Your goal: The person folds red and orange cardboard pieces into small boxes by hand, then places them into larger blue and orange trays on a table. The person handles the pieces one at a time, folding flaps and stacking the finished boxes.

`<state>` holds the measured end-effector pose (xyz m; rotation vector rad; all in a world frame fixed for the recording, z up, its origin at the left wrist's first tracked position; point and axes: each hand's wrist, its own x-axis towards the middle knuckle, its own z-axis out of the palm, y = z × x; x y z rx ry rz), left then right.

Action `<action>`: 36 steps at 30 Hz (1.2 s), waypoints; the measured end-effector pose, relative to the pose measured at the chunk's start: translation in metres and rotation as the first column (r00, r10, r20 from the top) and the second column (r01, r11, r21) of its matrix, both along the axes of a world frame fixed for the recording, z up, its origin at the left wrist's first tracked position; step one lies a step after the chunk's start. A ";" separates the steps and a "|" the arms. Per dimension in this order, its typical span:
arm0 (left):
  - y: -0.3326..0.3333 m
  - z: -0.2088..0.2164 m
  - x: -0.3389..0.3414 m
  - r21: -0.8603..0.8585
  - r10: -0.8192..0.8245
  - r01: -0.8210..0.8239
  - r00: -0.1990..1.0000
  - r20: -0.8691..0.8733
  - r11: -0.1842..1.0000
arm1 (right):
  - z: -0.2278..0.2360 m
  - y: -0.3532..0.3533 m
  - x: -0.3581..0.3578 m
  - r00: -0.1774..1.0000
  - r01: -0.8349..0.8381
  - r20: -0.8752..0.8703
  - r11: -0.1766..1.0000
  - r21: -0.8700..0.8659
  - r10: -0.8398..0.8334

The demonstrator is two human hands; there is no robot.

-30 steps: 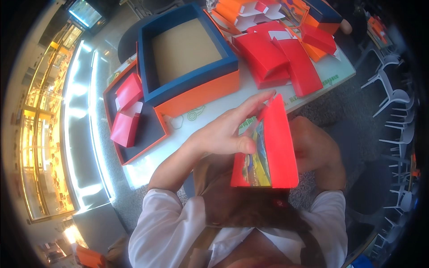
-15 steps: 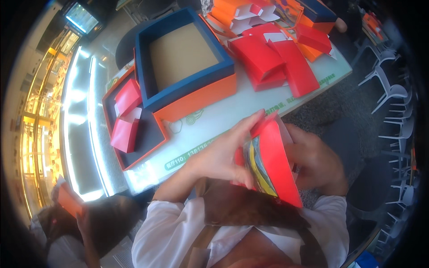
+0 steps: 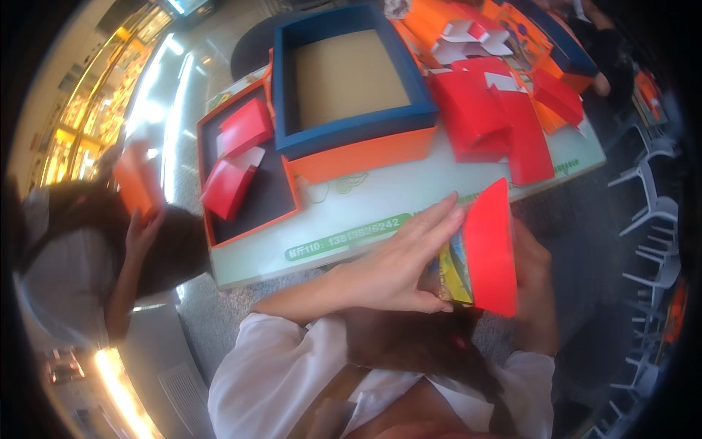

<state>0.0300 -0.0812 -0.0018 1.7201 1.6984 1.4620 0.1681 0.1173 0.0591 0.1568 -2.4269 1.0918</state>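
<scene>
Steadiness seems to be why our left hand (image 3: 406,265) lies along the printed side of the red box (image 3: 493,250), fingers outstretched and thumb low, grasping it against our right hand (image 3: 535,271) on the far side; that one is mostly hidden, so we cannot tell how its fingers are set. We hold the box above our brown apron (image 3: 409,344), short of the near edge of the counter (image 3: 248,265), probably for room, since the blue-rimmed box (image 3: 358,130), the dark tray (image 3: 270,208) bearing two small red boxes (image 3: 245,128) and the pile of red boxes (image 3: 472,117) crowd the top. Compared with half a second ago, our left hand covers more of the printed side, the counter sits further right in view, and at left a co-worker's hand (image 3: 142,230) holds a blurred orange box (image 3: 135,183) higher up.
</scene>
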 end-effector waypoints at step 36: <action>0.000 0.023 -0.046 -0.016 0.147 -0.148 0.989 -0.019 0.989 | 0.010 0.012 -0.023 0.989 -0.080 -0.131 0.992 -0.101 0.066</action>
